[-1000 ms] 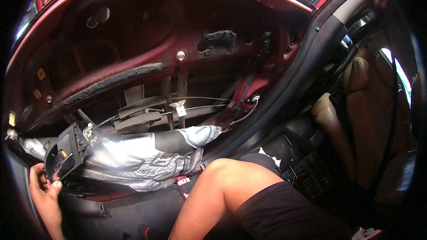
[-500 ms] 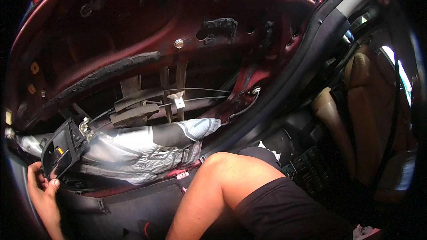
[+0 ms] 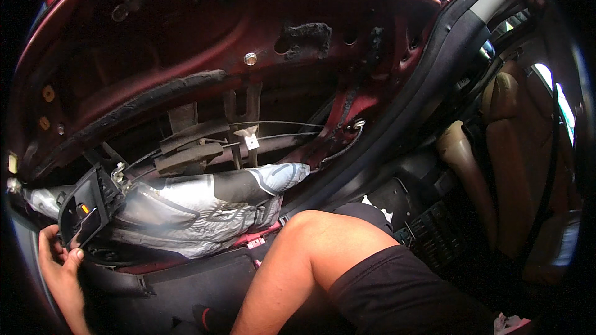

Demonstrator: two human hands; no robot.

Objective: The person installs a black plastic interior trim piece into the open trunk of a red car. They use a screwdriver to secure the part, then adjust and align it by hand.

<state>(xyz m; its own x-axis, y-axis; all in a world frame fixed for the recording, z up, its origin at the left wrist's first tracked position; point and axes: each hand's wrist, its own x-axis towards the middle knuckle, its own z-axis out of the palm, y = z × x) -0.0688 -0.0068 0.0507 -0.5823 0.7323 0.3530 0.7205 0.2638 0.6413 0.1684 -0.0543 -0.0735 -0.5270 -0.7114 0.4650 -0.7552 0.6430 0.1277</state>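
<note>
Red door shell [image 3: 205, 49] — left hand [image 3: 62, 265] grips what's probably a black handle [image 3: 93, 205].

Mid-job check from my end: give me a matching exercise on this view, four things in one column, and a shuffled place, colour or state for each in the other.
1. black door-handle bezel
2. liner sheet
3. hex-head bolt
4. car seat

A. brown, toward the right side of the view
B. held at its lower edge by the left hand
C. silvery and crumpled
D. set in the dark red door metal

Pairs: 1-B, 2-C, 3-D, 4-A
</note>
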